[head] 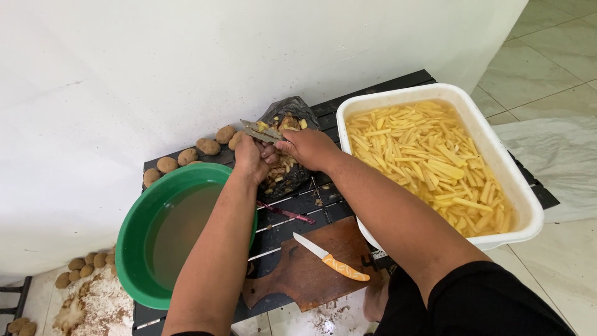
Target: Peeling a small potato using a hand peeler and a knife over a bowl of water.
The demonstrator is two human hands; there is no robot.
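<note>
Head view: left hand (250, 157) grips flat metal peeler (261, 131) — right hand (309, 148) clasps small potato (271, 153) just beside, over black peel bag (287, 149).

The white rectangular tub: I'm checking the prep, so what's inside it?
The white rectangular tub holds pale yellow potato sticks in water, piled thick; its bottom is covered.

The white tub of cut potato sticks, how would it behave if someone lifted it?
The white tub would probably feel heavy, since potato sticks in water fill it. The water could slosh if it tilts. It overhangs the slatted table, so pushing it further might tip it.
</note>
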